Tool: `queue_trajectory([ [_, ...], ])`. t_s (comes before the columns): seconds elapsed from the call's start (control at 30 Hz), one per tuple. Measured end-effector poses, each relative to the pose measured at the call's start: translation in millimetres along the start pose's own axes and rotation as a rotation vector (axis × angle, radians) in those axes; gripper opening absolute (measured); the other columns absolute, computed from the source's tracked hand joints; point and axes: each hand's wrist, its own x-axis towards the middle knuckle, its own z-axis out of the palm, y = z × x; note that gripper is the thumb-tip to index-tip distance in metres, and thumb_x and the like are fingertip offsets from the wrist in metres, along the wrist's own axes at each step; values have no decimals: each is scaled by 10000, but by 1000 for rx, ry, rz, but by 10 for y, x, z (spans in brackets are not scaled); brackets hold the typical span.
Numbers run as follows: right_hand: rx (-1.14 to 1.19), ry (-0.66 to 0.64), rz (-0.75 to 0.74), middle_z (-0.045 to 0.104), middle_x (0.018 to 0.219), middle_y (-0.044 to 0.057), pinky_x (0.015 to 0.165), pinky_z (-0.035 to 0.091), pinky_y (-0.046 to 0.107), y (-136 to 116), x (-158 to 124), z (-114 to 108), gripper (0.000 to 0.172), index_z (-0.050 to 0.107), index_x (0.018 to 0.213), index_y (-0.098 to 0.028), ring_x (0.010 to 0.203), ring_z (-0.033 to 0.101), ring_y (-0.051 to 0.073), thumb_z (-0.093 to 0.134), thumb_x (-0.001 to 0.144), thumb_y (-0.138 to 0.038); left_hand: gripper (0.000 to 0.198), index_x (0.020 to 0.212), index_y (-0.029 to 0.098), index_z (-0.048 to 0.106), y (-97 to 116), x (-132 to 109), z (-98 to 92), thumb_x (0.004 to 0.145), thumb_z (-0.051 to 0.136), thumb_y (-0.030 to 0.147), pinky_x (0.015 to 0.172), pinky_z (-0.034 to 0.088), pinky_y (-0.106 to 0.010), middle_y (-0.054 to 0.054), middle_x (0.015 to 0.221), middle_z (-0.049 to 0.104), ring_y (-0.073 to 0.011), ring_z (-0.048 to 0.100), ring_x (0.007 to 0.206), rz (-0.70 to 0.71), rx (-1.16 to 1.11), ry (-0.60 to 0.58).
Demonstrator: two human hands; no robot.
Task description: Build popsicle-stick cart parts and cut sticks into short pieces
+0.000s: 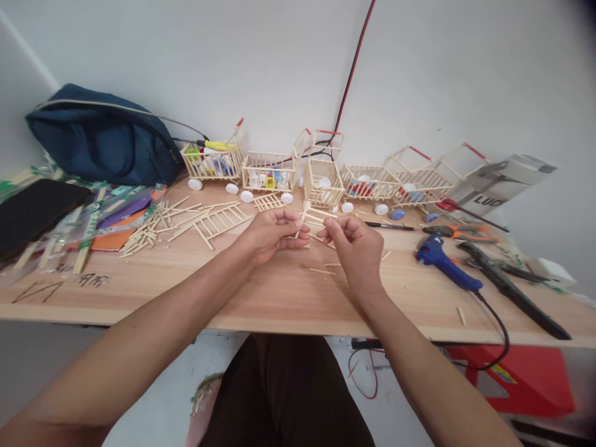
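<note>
Above the middle of the table, my left hand (279,236) pinches one side of a small frame of thin wooden sticks (317,215). My right hand (351,242) has thumb and fingers closed on the frame's other side. Part of the frame is hidden by my fingers. Close behind it stands a small stick-built shopping cart (325,186). To the left of my left hand lies a flat ladder-like stick panel (218,222), and a smaller stick panel (269,202) lies behind that hand. A few loose sticks (322,271) rest under my hands.
Several finished mini carts line the wall, one holding coloured pieces (212,162). A pile of cut sticks (146,233), a dark phone (40,211) and a blue bag (109,139) are left. A blue glue gun (447,264), pliers (460,233) and a black cutter-like tool (512,288) lie right.
</note>
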Motion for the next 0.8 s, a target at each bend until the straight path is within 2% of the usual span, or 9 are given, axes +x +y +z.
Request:
queue_trajectory([
  [0.53, 5, 5, 5, 723, 692, 23, 643, 490, 264, -6, 8, 0, 285, 667, 720, -189, 586, 625, 130, 618, 859, -433, 138, 776, 99, 554, 27, -20, 35, 801, 668, 23, 605, 584, -244, -70, 700, 706, -118, 673, 575, -27, -21, 36],
  [0.8, 18, -8, -6, 711, 686, 16, 647, 496, 261, -24, 19, -13, 278, 684, 746, -190, 595, 622, 124, 606, 869, -427, 150, 780, 103, 571, 8, 13, -2, 775, 716, 67, 624, 584, -238, -66, 720, 707, -113, 675, 587, -15, -25, 7],
])
